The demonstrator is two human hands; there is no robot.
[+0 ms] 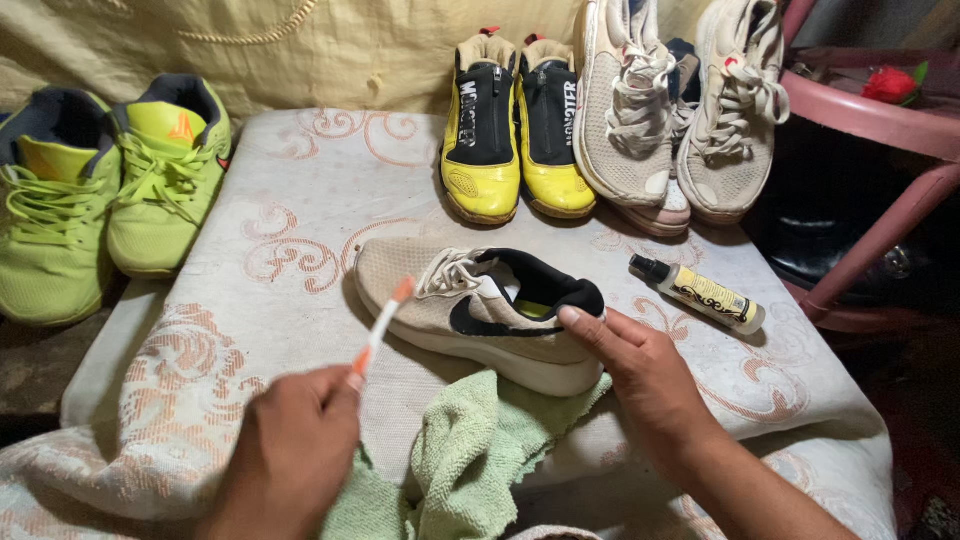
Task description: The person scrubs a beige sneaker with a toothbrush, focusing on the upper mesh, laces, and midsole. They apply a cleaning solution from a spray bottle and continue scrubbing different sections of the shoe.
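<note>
Both hands work over the table [300, 190]: the left hand [290, 450] grips an orange toothbrush [382, 322], the right hand [640, 370] steadies the beige sneaker's [450, 300] heel, green cloth [470, 450] just below.

**Setting: low cushioned surface against draped wall**

Padded surface [300, 190], white cover with faded orange scrollwork, worn. Behind it, pale yellow cloth [330, 50] hanging as backdrop, creased. At right, pink-painted frame [880, 120], chair or stand, cannot tell which; deep shadow beneath. Dark ground [30, 375] at left. Soft, even light.
</note>
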